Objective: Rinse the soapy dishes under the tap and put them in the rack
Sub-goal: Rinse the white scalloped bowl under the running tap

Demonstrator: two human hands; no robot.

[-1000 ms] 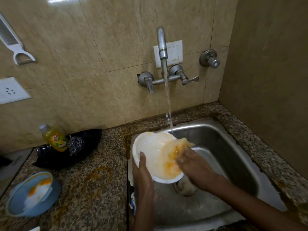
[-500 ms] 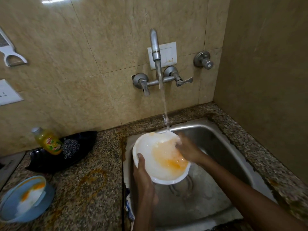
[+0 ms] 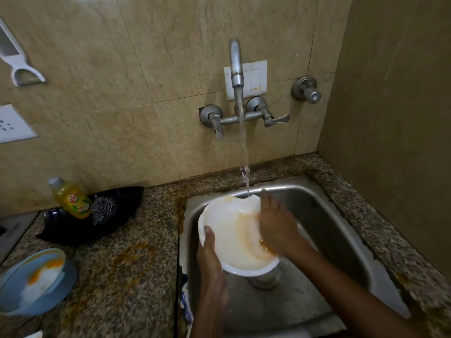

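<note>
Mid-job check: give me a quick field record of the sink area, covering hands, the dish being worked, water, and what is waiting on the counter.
left hand: grips the near-left rim of the white plate
right hand: flat inside the plate, rubbing
plate state: over the sink, orange residue in it
tap: running, stream hits the plate's far rim
waiting: blue bowl with orange residue, on the counter
also there: soap bottle, steel scrubber
rack: not in view

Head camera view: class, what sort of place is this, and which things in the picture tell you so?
Most likely a home kitchen, at the washing-up corner. A steel sink is set into a speckled granite counter, a wall tap runs onto a white plate, and a dish soap bottle lies beside a steel scourer.
</note>
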